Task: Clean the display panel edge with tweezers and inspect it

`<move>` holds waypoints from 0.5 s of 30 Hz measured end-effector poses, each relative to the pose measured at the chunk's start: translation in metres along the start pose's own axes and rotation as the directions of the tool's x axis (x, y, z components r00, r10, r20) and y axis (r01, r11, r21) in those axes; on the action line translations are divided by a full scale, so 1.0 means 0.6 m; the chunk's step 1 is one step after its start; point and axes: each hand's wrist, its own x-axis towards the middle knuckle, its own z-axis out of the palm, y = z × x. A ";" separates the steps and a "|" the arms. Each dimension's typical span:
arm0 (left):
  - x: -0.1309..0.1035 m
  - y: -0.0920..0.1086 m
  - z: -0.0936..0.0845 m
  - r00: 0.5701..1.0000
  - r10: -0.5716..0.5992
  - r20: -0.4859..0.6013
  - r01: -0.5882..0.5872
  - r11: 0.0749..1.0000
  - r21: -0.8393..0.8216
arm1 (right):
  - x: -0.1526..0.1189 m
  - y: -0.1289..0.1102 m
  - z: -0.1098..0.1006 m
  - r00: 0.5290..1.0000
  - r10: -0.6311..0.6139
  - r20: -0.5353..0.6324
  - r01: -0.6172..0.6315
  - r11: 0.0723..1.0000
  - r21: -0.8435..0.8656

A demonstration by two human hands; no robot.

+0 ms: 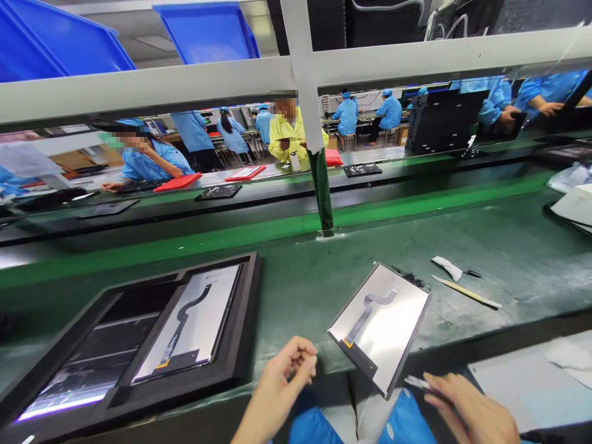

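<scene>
The display panel (402, 308) lies just off your left fingertips, toward 2 o'clock from them, its nearest corner close but not touching. Your left hand (280, 385) is at the panel's 8 o'clock, fingers curled loosely and thumb brought near the forefinger; you hold nothing visible there, and whether those tips touch, I cannot tell.

Your right hand (478, 410) is at the panel's 4 o'clock, thumb and fingers clamped on a slim metallic tool (417, 383). The tool's tip points toward the panel's lower corner, near it and apart.

The panel sits tilted round on the green bench (287, 283), its lower corner reaching past the front edge. A ribbon cable (363, 317) curves over its pale face, from the dark strip at your side toward 1 o'clock.

At the panel's 9 o'clock you have a black foam tray (247, 308), with a similar panel (213, 314) in its right compartment and a dark, glossy sheet (115, 339) in the left. Toward 2 o'clock lie a yellow-handled blade (467, 291) and a white scrap (448, 268); dark shreds (411, 277) lie by the panel's upper edge.
</scene>
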 end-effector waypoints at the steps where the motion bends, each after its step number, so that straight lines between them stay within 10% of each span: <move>1: 0.011 0.012 -0.013 0.999 0.035 -0.041 -0.031 0.996 0.085 | 0.003 0.011 0.001 0.996 0.074 -0.056 -0.075 0.997 -0.018; 6: 0.116 0.105 -0.012 0.939 0.344 0.004 -0.288 0.777 0.559 | 0.016 0.042 0.019 0.899 0.409 -0.155 -0.405 0.913 0.059; 15: 0.371 0.209 0.182 0.852 0.387 0.353 -0.513 0.481 0.711 | -0.027 0.075 0.042 0.823 0.563 -0.076 -0.535 0.812 0.233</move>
